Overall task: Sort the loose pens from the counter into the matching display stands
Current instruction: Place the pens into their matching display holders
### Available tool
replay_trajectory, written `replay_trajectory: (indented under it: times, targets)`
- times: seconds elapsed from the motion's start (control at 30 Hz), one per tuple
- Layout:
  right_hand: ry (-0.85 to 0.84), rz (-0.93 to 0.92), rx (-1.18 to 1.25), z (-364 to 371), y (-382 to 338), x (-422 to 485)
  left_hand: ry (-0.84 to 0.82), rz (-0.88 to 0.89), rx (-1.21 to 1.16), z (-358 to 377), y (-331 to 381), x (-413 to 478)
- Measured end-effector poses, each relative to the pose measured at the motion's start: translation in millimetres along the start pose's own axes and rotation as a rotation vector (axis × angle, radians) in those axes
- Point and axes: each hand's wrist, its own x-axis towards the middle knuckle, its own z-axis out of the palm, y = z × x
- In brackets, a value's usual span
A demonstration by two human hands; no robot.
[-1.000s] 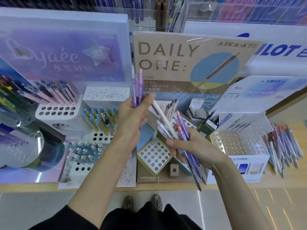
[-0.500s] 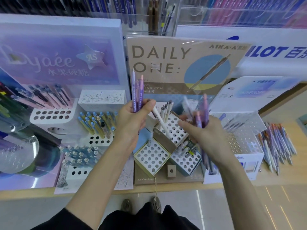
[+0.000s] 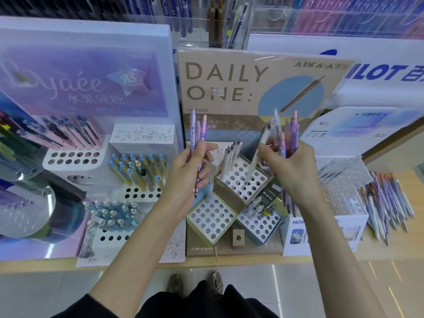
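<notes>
Fingers [image 3: 203,174] of left hand [image 3: 188,171] pinch pens [image 3: 193,129] (right hand [image 3: 291,168] grips more).

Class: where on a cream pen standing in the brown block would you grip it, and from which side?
Pinch the cream pen near its top, probably from above: its lower end sits in a hole of the brown block, with other pens close beside.

Head-worn view, facing forward-down — near counter [image 3: 403,251]

Pale glossy floor [image 3: 57,294] with light streaks, wooden counter [image 3: 401,249], clear acrylic racks [image 3: 321,19] behind
</notes>
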Motion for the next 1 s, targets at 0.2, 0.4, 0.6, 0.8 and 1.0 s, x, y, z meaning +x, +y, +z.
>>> replay_trajectory:
  times: [0.2,0.4,0.6,0.8,1.0]
  targets:
    - [0.066,0.037,-0.013,11,22,13,-0.035,-0.034,-0.011,-9,-6,-5]
    - [0.133,0.043,0.059,18,28,26,-0.008,-0.042,-0.008,-14,-7,-8]
    - [0.090,0.025,0.109,26,29,33,0.006,-0.045,-0.012,-15,-9,-9]
    - [0.060,0.025,0.132,30,36,34,0.013,-0.040,-0.020,-15,-11,-8]
    - [-0.013,-0.020,0.080,30,37,33,0.000,-0.042,-0.013,-14,-11,-8]
